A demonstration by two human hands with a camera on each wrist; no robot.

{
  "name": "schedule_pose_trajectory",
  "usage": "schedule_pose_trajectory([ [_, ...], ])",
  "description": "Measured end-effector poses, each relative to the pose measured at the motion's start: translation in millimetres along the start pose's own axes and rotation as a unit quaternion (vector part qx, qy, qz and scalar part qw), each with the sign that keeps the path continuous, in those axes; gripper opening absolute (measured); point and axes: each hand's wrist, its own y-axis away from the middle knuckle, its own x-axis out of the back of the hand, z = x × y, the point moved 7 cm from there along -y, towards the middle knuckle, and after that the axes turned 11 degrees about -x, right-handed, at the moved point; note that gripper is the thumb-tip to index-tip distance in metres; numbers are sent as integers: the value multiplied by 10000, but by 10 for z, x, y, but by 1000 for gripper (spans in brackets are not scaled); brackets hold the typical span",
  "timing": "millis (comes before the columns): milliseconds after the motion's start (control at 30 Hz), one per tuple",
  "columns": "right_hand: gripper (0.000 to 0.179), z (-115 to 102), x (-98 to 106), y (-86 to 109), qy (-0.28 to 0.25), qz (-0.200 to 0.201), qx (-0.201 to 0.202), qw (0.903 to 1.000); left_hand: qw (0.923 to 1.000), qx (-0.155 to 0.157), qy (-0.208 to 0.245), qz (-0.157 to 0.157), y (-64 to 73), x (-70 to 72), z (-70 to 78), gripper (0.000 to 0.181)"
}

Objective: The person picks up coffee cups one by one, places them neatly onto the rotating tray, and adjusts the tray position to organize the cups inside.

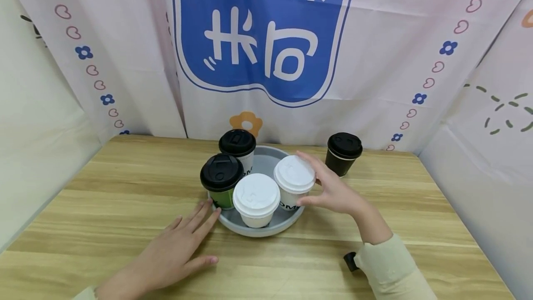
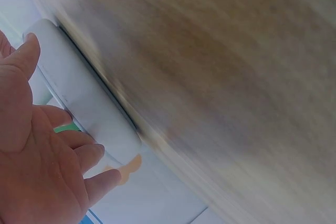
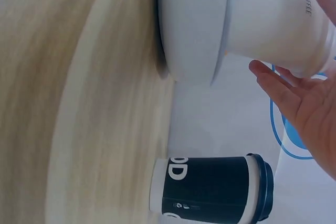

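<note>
A round grey tray (image 1: pixel 269 154) bears several lidded paper coffee cups. My right hand (image 1: pixel 333 191) grips the white-lidded cup (image 1: pixel 294 174) at the tray's right side, thumb in front and fingers round the back. In the right wrist view this white cup (image 3: pixel 273 22) rises from the tray (image 3: pixel 191 35). My left hand (image 1: pixel 176 249) has its fingers extended to the tray's left rim, close by the green cup with a black lid (image 1: pixel 222 175). Another white-lidded cup (image 1: pixel 256 196) stands at the front, and a white cup with a black lid (image 1: pixel 238 145) at the back.
A dark cup with a black lid (image 1: pixel 343 153) stands on the wooden table (image 1: pixel 125 189), right of and behind the tray. By the right sleeve there is a small black object (image 1: pixel 351 261). A printed curtain (image 1: pixel 379 59) hangs along the table's back edge.
</note>
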Motion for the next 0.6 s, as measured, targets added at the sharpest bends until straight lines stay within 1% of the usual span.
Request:
schedule_pose_trajectory([
  [233,104,0,148,54,-59,131,-39,9999,10000,3,32,-36,1,3,-2,88],
  [367,102,7,312,84,-37,388,-41,9992,10000,-2,36,-26,0,3,1,88],
  [600,94,29,668,198,-194,1027,48,9945,10000,2,58,-45,2,6,-2,88],
])
